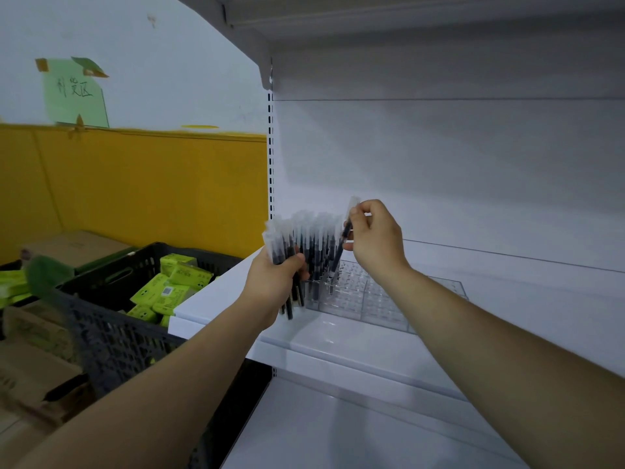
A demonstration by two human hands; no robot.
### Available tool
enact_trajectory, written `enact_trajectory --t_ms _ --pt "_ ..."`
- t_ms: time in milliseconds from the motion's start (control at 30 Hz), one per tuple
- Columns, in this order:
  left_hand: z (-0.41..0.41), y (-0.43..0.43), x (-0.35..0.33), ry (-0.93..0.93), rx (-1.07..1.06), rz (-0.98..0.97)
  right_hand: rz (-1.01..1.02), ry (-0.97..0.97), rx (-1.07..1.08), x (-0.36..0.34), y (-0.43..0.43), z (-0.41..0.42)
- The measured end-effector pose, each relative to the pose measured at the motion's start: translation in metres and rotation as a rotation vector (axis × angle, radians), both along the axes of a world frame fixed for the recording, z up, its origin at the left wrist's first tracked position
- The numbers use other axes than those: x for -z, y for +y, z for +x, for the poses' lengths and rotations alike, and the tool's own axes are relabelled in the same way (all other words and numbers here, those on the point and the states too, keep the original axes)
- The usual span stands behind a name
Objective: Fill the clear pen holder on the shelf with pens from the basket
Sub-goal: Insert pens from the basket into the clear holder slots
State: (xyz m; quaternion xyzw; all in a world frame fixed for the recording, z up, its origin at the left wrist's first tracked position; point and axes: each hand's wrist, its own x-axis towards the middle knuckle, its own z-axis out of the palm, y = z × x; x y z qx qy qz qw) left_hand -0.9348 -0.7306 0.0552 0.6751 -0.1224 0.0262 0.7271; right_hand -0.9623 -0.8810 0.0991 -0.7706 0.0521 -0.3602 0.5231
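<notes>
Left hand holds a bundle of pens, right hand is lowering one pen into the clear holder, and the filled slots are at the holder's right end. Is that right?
Not quite. The head view shows the pens already standing at the left end of the clear holder; its right part has open slots. The rest stands: the left hand holds a bundle of pens, and the right hand is lowering one pen into the holder.

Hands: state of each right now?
Left hand: closed around a bundle of pens.
Right hand: pinching a single pen over the clear pen holder.
</notes>
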Motion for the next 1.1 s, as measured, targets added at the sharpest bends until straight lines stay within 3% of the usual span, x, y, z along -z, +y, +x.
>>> enact_trajectory --t_ms 400,767,967,1100 --pt "-0.001 -0.002 0.002 0.039 0.059 -0.028 -0.14 0.039 0.001 0.001 0.005 0.002" --pt "0.0 -0.001 0.003 -0.009 0.081 0.017 -0.322 0.217 0.002 0.029 0.007 0.008" --pt "-0.001 -0.002 0.002 -0.053 0.133 -0.002 -0.278 0.013 0.064 0.02 0.011 0.001" --pt "-0.004 -0.006 0.0 -0.083 0.17 0.003 -0.276 0.053 -0.013 0.011 0.017 -0.006"
